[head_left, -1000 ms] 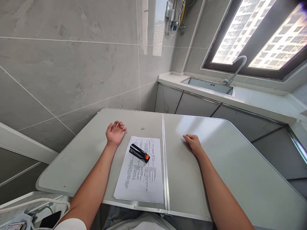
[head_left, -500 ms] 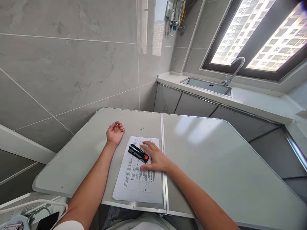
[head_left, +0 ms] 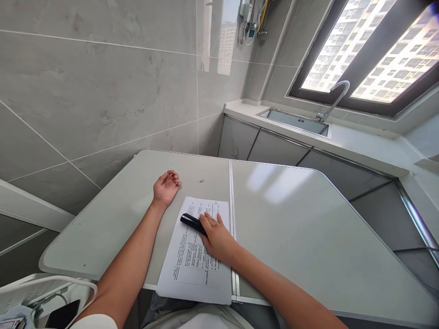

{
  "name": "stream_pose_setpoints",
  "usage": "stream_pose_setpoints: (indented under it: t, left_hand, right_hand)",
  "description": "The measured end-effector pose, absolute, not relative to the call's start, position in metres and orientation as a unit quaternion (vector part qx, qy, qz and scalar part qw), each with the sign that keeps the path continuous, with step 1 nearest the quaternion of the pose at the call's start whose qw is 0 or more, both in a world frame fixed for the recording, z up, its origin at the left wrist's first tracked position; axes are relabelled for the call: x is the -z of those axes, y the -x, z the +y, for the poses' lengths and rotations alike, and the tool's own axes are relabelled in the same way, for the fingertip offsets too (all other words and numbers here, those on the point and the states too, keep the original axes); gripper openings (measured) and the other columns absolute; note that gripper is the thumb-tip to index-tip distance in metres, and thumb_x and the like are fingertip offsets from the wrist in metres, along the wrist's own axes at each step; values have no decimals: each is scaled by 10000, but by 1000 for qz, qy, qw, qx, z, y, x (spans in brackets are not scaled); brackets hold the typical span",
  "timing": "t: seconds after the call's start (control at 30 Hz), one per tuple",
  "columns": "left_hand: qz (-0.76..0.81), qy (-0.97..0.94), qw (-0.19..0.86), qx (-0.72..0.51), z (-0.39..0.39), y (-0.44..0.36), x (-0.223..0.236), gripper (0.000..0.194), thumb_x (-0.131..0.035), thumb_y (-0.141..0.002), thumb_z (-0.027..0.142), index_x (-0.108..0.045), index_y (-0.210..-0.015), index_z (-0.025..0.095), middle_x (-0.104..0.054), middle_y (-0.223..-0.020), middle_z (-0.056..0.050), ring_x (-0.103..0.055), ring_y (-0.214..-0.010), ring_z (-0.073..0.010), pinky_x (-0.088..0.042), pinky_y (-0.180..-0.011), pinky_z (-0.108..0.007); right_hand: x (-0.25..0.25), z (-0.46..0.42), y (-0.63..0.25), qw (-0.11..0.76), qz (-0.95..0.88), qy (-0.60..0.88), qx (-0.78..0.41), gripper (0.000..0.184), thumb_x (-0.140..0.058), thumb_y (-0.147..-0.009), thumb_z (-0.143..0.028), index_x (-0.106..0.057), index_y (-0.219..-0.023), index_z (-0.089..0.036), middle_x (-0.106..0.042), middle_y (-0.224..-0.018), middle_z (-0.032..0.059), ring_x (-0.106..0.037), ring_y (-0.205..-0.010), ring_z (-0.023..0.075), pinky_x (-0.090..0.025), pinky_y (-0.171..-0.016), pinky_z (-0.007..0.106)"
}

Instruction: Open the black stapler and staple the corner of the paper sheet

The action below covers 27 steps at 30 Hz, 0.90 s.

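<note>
A black stapler (head_left: 190,222) lies on a printed sheet of paper (head_left: 187,274), its far-left end bare. My right hand (head_left: 216,235) covers the stapler's other end, with the fingers over the top and the thumb along the near side. The orange part of the stapler is hidden under that hand. The sheet's near edge hangs slightly past the table's front edge. My left hand (head_left: 166,188) rests palm up on the table to the left of the paper, fingers loosely curled and holding nothing. Beyond the paper lies a small strip of staples (head_left: 202,180).
The pale table (head_left: 291,237) has a metal seam (head_left: 231,192) running right of the paper. At lower left stands a white basket (head_left: 20,292) with a dark phone-like object (head_left: 63,314) in it. Behind are a tiled wall and a counter with a sink (head_left: 297,122).
My right hand has come down from beside the stapler onto its orange end. The stapler has shifted slightly left, and the paper's near edge sits closer to me. My left hand stays in place.
</note>
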<state>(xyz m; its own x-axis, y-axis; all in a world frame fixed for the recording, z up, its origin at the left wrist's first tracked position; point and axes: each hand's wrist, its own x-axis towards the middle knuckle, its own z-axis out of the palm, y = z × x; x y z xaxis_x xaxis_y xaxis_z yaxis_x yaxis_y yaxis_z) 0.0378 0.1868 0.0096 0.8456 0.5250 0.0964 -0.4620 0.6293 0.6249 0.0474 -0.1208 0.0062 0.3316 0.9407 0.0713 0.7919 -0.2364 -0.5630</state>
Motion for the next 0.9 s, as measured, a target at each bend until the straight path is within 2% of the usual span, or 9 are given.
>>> stream_pose_setpoints:
  t: [0.17,0.23,0.33,0.47,0.6,0.7,0.8,0.9]
  left_hand:
    - [62,-368,890,-261,178,-41,-8,130,-627,-906,238,-728,-879,162,-635,-836,-88,-606,-752,-186,-489,-650,-291]
    - [62,-417,868,-262,169,-44,-7,103,-658,-898,215,-743,-868,164,-661,-866,-94,-614,-796,-195,-484,-673,-282]
    - [55,-552,797,-239,151,-49,-4,70,-708,-875,186,-770,-842,192,-705,-906,-89,-623,-844,-208,-466,-711,-274]
    - [22,-720,675,-162,124,-55,0,91,-787,-806,189,-817,-879,234,-755,-924,-85,-632,-827,-247,-459,-755,-324]
    - [-68,-784,597,-155,98,-61,5,179,-861,-738,257,-838,-914,286,-771,-977,-91,-645,-952,-308,-458,-892,-398]
    - [-99,-823,541,-145,85,-63,6,108,-859,-754,324,-823,-849,288,-754,-928,-85,-631,-913,-298,-441,-902,-405]
    - [-83,-845,519,-99,80,-62,1,127,-790,-837,387,-787,-833,260,-716,-826,-58,-610,-806,-253,-442,-811,-371]
    - [-68,-815,573,-57,79,-60,-2,211,-713,-903,437,-756,-888,232,-709,-832,-43,-623,-791,-228,-450,-739,-338]
  right_hand:
    - [-14,-143,-71,271,-550,771,-170,561,-553,-954,-169,-413,-1497,-156,-550,-1497,189,-446,-1474,329,-181,-1258,657]
    - [-14,-150,-77,267,-556,770,-160,564,-570,-938,-169,-437,-1486,-160,-559,-1495,178,-445,-1476,325,-125,-1270,660]
    - [-12,-158,-78,259,-567,770,-137,568,-576,-953,-220,-439,-1499,-139,-586,-1469,180,-409,-1502,314,-53,-1285,643]
    - [-8,-163,-69,252,-591,758,-109,568,-548,-987,-271,-418,-1518,-117,-603,-1450,181,-434,-1486,296,-47,-1304,599]
    - [-12,-160,-60,239,-609,751,-89,519,-533,-992,-268,-449,-1473,-92,-613,-1426,190,-460,-1460,289,-126,-1314,546]
    - [-18,-156,-57,238,-607,752,-94,471,-561,-973,-255,-491,-1415,-106,-636,-1382,188,-517,-1405,279,-180,-1308,515]
    - [-23,-157,-54,239,-587,767,-99,443,-583,-967,-254,-508,-1392,-152,-669,-1322,170,-521,-1392,301,-77,-1286,639]
    - [-26,-163,-53,248,-555,787,-104,450,-581,-972,-240,-495,-1412,-189,-697,-1268,155,-427,-1464,337,31,-1198,783]
